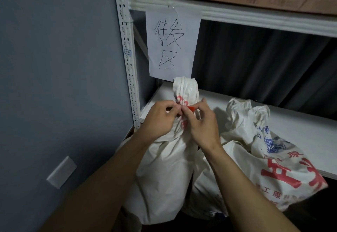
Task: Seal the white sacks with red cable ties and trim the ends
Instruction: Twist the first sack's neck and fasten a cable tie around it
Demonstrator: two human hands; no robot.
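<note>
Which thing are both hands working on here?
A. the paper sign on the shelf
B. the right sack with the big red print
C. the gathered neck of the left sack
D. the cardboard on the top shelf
C: the left hand and right hand pinch a red cable tie at the gathered neck of the left sack; the right sack lies untouched.

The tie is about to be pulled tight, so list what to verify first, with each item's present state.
1. Front sack neck gathered into a bunch: ok.
2. Red cable tie sits at the neck: ok.
3. Left hand and right hand both have a grip at the tie: ok.
4. Tail threaded through the tie's head: cannot tell, fingers hide it.
5. Cutter for trimming in view: not ok, none seen.
6. Second sack tied: not ok, no tie visible.
</note>
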